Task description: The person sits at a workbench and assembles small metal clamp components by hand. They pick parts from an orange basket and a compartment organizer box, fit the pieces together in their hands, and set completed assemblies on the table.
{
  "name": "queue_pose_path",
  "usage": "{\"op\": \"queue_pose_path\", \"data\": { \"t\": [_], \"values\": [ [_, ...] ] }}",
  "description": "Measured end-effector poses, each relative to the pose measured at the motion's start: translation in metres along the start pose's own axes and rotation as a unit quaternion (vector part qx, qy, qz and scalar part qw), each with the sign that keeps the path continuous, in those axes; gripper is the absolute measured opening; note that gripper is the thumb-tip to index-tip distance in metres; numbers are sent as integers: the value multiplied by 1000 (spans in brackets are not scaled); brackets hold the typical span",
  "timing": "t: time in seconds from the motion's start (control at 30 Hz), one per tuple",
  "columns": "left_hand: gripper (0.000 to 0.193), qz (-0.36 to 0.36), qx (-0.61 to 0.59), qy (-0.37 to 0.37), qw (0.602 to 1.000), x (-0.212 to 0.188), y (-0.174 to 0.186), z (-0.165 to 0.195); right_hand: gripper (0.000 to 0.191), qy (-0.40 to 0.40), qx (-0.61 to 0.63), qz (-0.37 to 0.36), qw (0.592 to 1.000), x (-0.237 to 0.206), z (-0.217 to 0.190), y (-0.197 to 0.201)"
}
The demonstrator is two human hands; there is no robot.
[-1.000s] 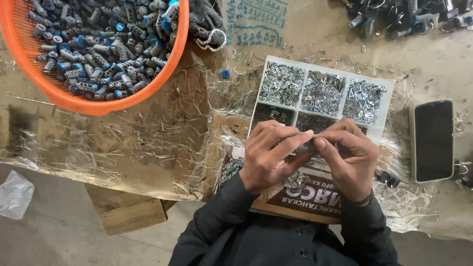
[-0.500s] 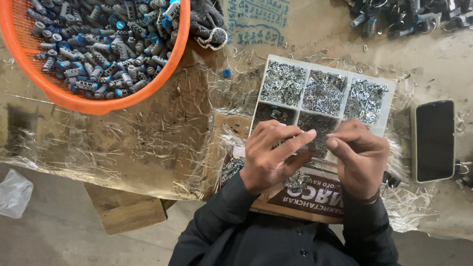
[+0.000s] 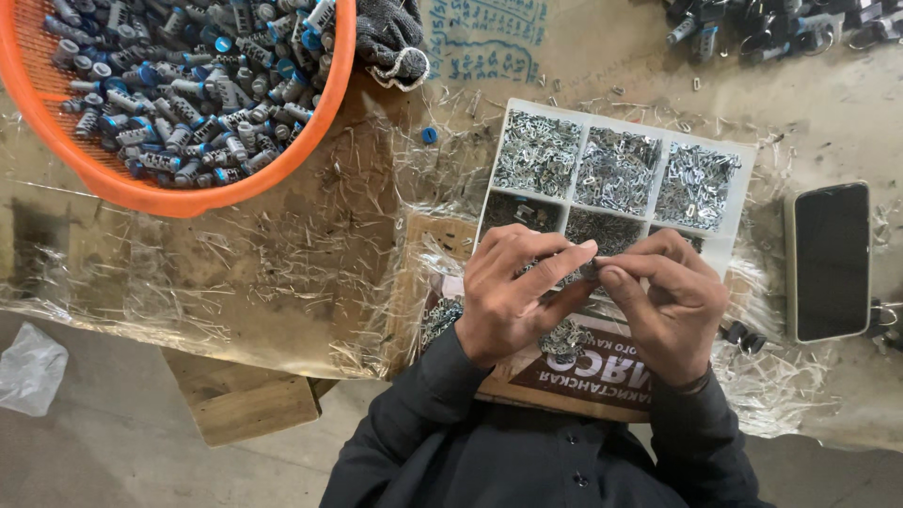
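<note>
**A:** ok so what's going on with the hands here? looks cramped.

**B:** yeah, both meet right in the middle of the shot. The left hand [image 3: 513, 296] is curled, fingers bent round, thumb and forefinger pinching toward 3 o'clock. The right hand [image 3: 670, 306] mirrors it, fingers folded, thumb and forefinger tips pointing to 9 o'clock. Between the two sets of fingertips there's a small metal part [image 3: 588, 271], pinched from both sides. It's too tiny to tell what it actually is.

**A:** and that sits over what?

**B:** over the near edge of a white divided tray [image 3: 743, 174], which runs up to 12 o'clock from the hands. Compartments are full of small silvery metal pieces [image 3: 616, 169]. Under the wrists there's a brown cardboard box [image 3: 602, 381] with a little heap of the same silver bits [image 3: 564, 339] on it, at 6 o'clock from the fingertips.

**A:** anything else around?

**B:** big orange basket [image 3: 141, 193] at 10 o'clock, well apart, loaded with grey and blue cylindrical parts [image 3: 179, 89]. A dark knit glove [image 3: 390, 38] lies just beside its rim. Black phone [image 3: 830, 261] lying flat at 3 o'clock, near the tray. Clear plastic shavings [image 3: 282, 273] are scattered all over the table. Person has dark sleeves [image 3: 423, 414].
</note>
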State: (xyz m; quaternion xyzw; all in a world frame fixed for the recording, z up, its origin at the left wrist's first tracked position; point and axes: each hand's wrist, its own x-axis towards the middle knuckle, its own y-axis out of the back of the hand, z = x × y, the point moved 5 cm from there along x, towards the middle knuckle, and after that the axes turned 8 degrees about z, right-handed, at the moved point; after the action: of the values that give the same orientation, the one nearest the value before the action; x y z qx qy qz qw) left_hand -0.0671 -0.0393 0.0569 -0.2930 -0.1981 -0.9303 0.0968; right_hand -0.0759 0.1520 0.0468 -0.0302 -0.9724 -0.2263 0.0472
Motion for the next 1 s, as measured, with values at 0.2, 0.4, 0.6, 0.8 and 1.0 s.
{"op": "queue_pose_path", "data": {
  "t": [0.2, 0.4, 0.6, 0.8, 1.0],
  "values": [
    [41, -6, 0, -9, 1000, -2, -1, -1, 14, 2, 136, -46, 990, 6, 18, -3],
    [40, 15, -43, 18, 999, 2, -3, -1, 12, -68, 392, 22, 917, 3, 30, 24],
    [41, -25, -73, 43, 996, -4, -6, 7, 23, -68, 219, -31, 973, -38, 22, 37],
    [41, -137, -197, 40, 970, -10, -20, 20, 26, -102, 250, -65, 961, -98, 23, 36],
    [36, -243, -257, -44, 935, -19, -38, 55, 43, -90, 304, 30, 948, -144, 34, 43]
  ]
}}
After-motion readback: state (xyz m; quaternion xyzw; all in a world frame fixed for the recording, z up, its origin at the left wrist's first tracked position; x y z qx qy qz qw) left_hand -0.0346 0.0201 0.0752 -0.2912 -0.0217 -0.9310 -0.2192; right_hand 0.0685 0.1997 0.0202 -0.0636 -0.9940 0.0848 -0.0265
